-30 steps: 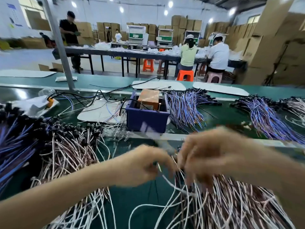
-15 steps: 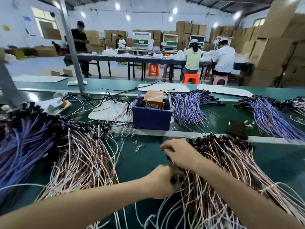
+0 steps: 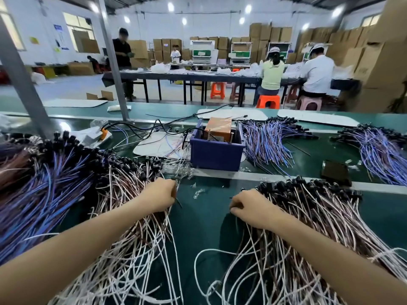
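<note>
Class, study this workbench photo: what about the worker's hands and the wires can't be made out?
All in the head view:
The left hand: fingertips curl behind its knuckles, hiding any grip.
The right hand: fingers tucked under likewise.
The blue bin: its wall hides the contents around the orange box.
The white wire pile: ends cut by the bottom edge.

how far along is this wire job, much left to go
Roughly midway, at a guess. Possibly done: the left heap of white-brown wires, spread beside the blue wires. In hand: the left hand grips wires on that heap, the right hand pinches one at the right heap. Left: that right heap, large, plugs bunched together.
</note>
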Action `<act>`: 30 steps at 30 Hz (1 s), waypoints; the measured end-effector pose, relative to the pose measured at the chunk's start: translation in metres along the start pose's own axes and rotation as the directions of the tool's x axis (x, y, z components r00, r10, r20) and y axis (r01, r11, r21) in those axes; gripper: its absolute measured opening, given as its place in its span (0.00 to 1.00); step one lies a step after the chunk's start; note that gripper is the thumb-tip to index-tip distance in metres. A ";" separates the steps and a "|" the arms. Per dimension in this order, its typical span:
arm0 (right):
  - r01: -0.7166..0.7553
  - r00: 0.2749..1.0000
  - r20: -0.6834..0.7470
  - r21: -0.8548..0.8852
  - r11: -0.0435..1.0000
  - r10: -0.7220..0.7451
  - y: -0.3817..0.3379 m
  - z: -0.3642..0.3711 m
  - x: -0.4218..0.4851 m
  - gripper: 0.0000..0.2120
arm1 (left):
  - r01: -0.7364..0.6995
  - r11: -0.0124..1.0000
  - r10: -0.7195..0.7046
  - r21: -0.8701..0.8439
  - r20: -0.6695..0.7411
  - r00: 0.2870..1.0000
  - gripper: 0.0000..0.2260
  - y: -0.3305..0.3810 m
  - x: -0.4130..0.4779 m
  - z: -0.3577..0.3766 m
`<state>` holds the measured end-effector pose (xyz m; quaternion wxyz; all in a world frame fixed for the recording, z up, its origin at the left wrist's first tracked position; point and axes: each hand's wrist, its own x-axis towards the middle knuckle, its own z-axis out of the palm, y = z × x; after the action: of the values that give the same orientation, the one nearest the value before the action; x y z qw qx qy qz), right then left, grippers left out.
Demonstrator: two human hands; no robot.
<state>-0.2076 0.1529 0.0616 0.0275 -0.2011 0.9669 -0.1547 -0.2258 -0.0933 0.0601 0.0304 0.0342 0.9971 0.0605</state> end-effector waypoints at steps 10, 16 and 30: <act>-0.007 1.000 0.023 0.327 0.945 -0.001 -0.040 0.027 0.014 0.12 | -0.121 0.972 0.074 -0.201 -0.225 0.972 0.02 -0.021 -0.002 -0.021; -0.062 0.991 0.132 0.335 0.940 0.018 -0.041 0.024 0.028 0.09 | 0.209 0.976 -0.217 -0.059 -0.234 0.948 0.19 -0.056 0.065 -0.035; -0.363 0.931 0.332 0.875 -0.319 -0.149 -0.084 -0.021 0.021 0.13 | -0.700 0.700 0.484 -0.140 -0.628 0.609 0.15 0.060 -0.048 -0.062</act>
<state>-0.1975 0.0777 0.1078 0.3459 -0.0231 0.4329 -0.8321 -0.1786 -0.0450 0.1320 -0.2717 0.3436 0.8599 0.2621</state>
